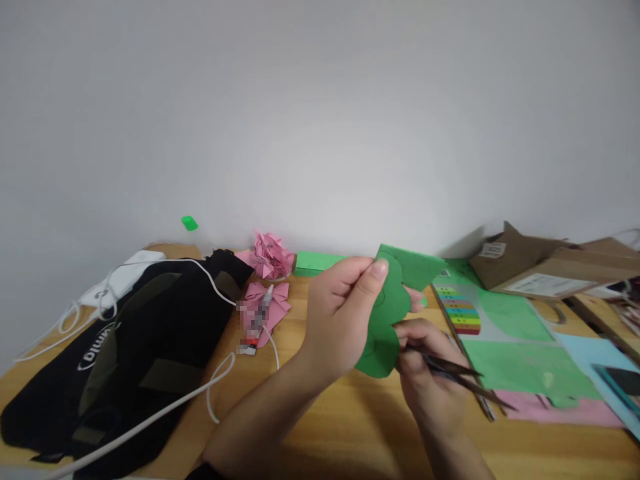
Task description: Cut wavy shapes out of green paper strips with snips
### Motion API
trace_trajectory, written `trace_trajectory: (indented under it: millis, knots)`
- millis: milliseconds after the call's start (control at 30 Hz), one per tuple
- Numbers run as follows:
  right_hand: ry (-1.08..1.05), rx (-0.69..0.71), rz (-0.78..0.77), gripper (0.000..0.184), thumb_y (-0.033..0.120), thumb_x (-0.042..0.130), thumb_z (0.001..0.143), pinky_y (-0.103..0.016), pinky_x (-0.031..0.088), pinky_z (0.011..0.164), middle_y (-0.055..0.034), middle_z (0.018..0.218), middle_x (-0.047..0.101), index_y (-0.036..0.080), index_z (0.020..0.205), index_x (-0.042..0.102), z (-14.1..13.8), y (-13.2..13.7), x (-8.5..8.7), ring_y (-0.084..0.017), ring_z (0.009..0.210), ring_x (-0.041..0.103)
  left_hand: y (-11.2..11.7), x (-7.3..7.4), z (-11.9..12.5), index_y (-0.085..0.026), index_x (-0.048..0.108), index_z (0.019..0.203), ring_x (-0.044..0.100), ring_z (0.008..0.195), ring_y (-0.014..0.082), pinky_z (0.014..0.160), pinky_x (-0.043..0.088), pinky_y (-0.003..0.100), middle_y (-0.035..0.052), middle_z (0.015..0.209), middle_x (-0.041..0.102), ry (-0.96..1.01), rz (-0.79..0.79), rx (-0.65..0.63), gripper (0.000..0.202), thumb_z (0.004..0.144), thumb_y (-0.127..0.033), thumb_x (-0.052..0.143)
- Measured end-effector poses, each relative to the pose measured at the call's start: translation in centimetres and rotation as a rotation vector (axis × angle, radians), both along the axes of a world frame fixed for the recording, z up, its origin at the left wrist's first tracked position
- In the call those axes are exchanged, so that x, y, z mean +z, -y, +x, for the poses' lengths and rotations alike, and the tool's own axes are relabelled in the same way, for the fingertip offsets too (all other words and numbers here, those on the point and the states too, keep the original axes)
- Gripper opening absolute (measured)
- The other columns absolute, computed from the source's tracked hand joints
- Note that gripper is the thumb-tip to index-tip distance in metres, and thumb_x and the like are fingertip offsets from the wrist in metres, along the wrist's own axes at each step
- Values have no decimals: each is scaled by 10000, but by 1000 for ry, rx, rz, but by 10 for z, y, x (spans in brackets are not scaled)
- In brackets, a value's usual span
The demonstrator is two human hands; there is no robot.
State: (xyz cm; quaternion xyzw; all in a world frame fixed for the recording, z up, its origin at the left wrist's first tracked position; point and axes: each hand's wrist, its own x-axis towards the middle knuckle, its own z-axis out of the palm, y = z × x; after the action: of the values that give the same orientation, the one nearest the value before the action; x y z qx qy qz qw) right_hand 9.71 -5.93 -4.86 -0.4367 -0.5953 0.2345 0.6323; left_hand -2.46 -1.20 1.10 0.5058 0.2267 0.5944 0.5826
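Note:
My left hand [343, 310] pinches a green paper sheet [393, 303] above the wooden table, thumb on its front face. The sheet has a wavy cut lower edge. My right hand [425, 373] is closed round small dark scissors [460, 377], whose blades point right and lie just below the green sheet's lower edge. Both hands are close together, near the middle of the table.
A black bag [125, 353] with a white cable [165, 407] lies at left. Pink folded paper flowers [273, 257] and a glue tube [257, 320] sit behind. Green, pink and blue paper sheets [520, 360], a colour-swatch pack [463, 310] and a cardboard box [540, 263] are at right.

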Motion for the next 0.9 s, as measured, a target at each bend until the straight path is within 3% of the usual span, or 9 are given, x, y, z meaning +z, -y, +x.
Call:
trace_trajectory:
  millis: [67,167,233,333,500,667,900]
  knots:
    - [-14,61,-88,530,706,537,871,-262,349,395,13,536,487,202,810,690,12,2,3,-137,429,424,-1,0,-1,-178,638,662,682,561,104,572,536,203,4,646,752,-26,18,16,347,975,-307,563]
    - [-60,113,-301,597,713,415,922,-267,322,401,27,506,397,201,807,702,31,7,14,-126,419,347,-4,0,-3,-176,613,657,691,581,112,607,549,217,11,653,750,-54,26,-20,348,974,-312,564]
    - [-92,102,-357,606,737,439,896,-250,286,384,31,498,369,204,775,699,40,11,25,-121,424,327,-4,0,-3,-177,611,675,694,577,122,597,553,227,13,644,743,-62,29,-49,337,976,-317,557]
    - [-75,37,-478,451,617,568,907,-244,348,463,-8,626,470,199,830,718,45,19,41,-135,550,405,-4,1,-3,-176,595,662,686,555,127,547,533,224,12,610,719,-95,38,-58,352,978,-323,543]
    - [-104,204,-562,423,587,571,923,-222,292,464,10,621,426,204,806,707,47,21,54,-115,544,359,-4,2,-3,-180,528,587,654,525,128,489,491,222,9,554,671,-196,68,-48,413,970,-334,544]
    - [-146,386,-627,415,581,579,924,-211,198,427,29,598,396,200,791,678,53,15,60,-98,515,288,-5,-1,-5,-176,613,657,634,491,109,507,516,219,-2,584,690,-152,38,-148,339,964,-314,570]
    - [-175,402,-694,409,555,581,933,-191,169,395,50,541,391,192,754,643,56,18,65,-73,454,281,-5,-2,-5,-182,641,689,641,512,125,501,513,231,-3,577,681,-159,37,-125,305,954,-319,579]
